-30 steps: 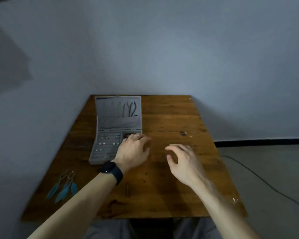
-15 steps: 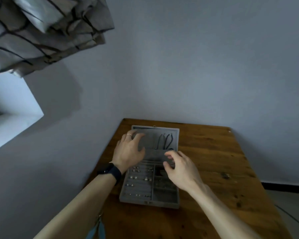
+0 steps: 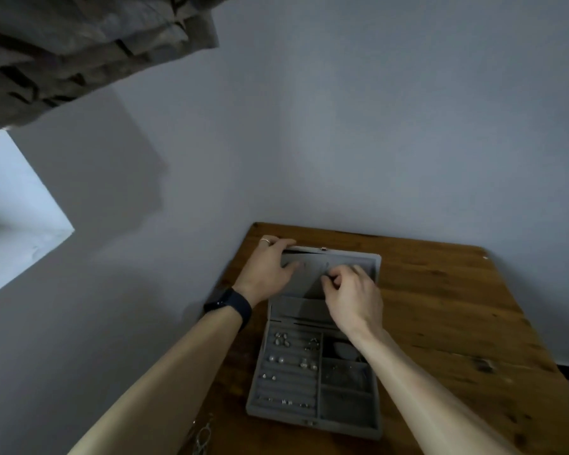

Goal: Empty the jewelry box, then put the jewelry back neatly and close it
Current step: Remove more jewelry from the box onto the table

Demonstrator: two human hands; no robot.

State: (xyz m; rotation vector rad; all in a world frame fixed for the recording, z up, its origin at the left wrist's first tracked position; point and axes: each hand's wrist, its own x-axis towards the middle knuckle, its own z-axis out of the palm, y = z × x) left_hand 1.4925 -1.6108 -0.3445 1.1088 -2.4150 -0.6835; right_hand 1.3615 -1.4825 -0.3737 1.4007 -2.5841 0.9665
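**Position.** The box [image 3: 311, 421] lies open on the table [image 3: 457, 307], near its left edge. The lid [image 3: 373, 259] is folded back flat on the far side, with its clasp [image 3: 324, 248] at the far rim.

**Contents.** The studs [image 3: 281, 338] sit in the ribbed rolls on the left half of the tray. On the right half, the top compartment holds a dark item [image 3: 340, 348] and the middle one something fine that is too faint to name. The nearest compartment appears bare. A wire piece [image 3: 201, 435], probably jewelry, lies on the table by the left forearm.

**Hands.** The left hand [image 3: 270, 264] grips the lid's far left corner, fingers curled over the rim and thumb on the lining. The right hand [image 3: 352, 290] is over the lid's inner panel with its fingers [image 3: 329, 278] curled close together against the lining. We cannot tell whether they pinch anything.

**Step in hand.** We judge this to be the emptying stage, barely begun, since most pieces are in their slots. The right hand appears to be working on whatever hangs in the lid while the left steadies it.

**Next move.** Any chain must be unhooked cleanly and lifted clear without snagging. The left hand's hold must keep the lid flat. The piece should be set down on bare table well apart from the others, so that chains do not tangle.
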